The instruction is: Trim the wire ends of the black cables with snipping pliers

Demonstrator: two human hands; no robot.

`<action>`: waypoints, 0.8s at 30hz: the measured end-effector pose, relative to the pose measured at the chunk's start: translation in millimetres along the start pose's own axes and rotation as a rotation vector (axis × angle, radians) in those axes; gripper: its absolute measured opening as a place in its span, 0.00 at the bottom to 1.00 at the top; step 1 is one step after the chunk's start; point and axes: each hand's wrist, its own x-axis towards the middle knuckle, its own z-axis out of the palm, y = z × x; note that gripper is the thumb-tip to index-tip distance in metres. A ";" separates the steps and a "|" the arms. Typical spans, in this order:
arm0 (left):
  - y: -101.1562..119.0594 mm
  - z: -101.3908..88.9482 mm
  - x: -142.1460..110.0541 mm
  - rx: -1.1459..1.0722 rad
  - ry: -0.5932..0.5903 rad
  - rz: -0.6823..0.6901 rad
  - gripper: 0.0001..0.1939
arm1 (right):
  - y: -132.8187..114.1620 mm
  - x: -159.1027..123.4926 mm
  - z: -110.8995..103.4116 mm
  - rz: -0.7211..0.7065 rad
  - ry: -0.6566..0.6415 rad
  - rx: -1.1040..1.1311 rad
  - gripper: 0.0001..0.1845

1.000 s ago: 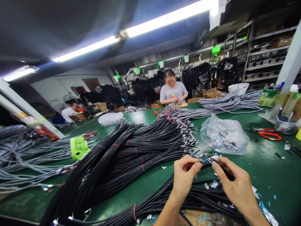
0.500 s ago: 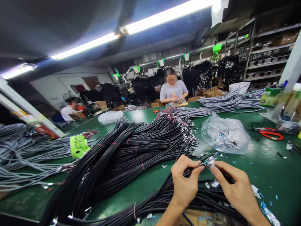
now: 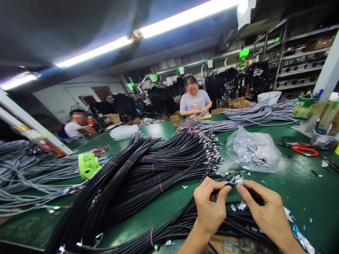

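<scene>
Head view | left hand (image 3: 210, 208) gripping cable (image 3: 227, 183), right hand (image 3: 266, 208) pinching foil (image 3: 239, 181) | hard tugging risking torn wires (image 3: 233, 179) between them

Bright tube lights (image 3: 190, 19) slant across the dark ceiling (image 3: 66, 31) of a workroom, above a green table (image 3: 288, 187); metal shelves (image 3: 302, 67) line the right side, a round duct (image 3: 182, 67) crosses the back, and a pale wall (image 3: 60, 95) stands at left.
</scene>
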 end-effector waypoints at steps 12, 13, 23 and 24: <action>0.0 0.9 4.5 -0.021 -0.169 -0.251 0.19 | 6.2 -1.4 0.6 0.048 0.009 0.028 0.10; -0.2 1.3 4.8 -0.020 -0.156 -0.256 0.17 | 5.7 -0.7 0.1 0.052 0.017 0.047 0.11; 1.4 3.4 -0.2 0.052 -0.133 -0.170 0.12 | 3.4 -3.4 -1.5 -0.346 0.114 -0.068 0.11; 1.5 3.8 -1.0 0.065 -0.132 -0.153 0.12 | 4.4 -4.5 -1.2 -0.382 0.126 -0.098 0.13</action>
